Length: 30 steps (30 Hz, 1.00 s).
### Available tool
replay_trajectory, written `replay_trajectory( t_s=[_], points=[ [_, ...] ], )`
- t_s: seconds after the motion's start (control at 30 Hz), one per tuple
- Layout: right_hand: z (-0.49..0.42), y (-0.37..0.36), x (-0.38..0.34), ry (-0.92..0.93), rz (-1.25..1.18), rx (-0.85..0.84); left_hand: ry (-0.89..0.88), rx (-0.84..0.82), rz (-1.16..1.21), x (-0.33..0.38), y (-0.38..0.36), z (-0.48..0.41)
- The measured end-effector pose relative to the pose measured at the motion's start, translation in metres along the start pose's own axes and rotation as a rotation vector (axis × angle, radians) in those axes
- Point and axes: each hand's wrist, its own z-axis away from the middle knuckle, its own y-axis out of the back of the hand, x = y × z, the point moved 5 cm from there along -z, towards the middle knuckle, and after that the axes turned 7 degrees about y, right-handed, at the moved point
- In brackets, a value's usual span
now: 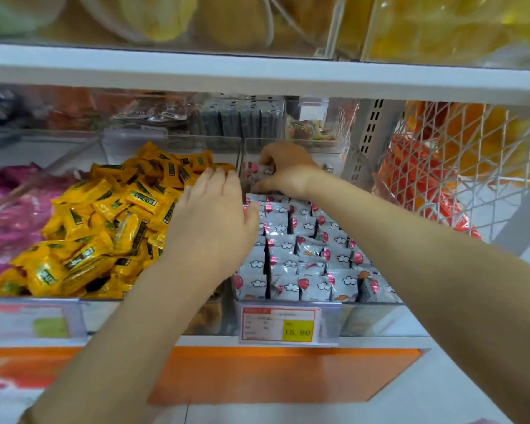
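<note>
A clear bin (377,319) on the shop shelf holds several silver snack packets (309,258) printed with red balloons and white clouds, standing in rows. My right hand (288,172) reaches to the back of this bin and grips a few of the silver packets (256,172), fingers curled round them. My left hand (211,215) lies with straight fingers over the divider between this bin and the bin of yellow packets (110,228), its thumb touching the silver rows.
A price tag (280,325) reading 15.80 hangs on the bin front. Pink packets (10,215) lie at far left. A white wire basket (459,160) with orange bags stands at right. A white shelf board (257,76) runs overhead, with yellow goods above it.
</note>
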Motion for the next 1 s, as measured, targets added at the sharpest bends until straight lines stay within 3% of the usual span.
replay_trajectory(
  t_s=[0.3, 0.47, 0.7, 0.83, 1.0],
  points=[
    [-0.008, -0.015, -0.004, 0.091, 0.18, -0.186, 0.032, 0.033, 0.252, -0.006, -0.012, 0.002],
    [-0.02, 0.004, 0.0, 0.025, 0.029, 0.111, 0.053, 0.025, 0.311, -0.006, -0.013, 0.004],
    [-0.037, -0.014, 0.0, 0.004, 0.322, 0.081, 0.042, 0.004, 0.35, -0.006, -0.013, 0.004],
    [-0.029, 0.003, -0.003, -0.003, 0.001, 0.217, 0.034, 0.017, 0.37, -0.006, -0.012, 0.004],
    [0.007, 0.034, -0.005, -0.118, -0.285, 0.522, 0.017, 0.091, 0.506, -0.007, -0.007, 0.008]
  ],
)
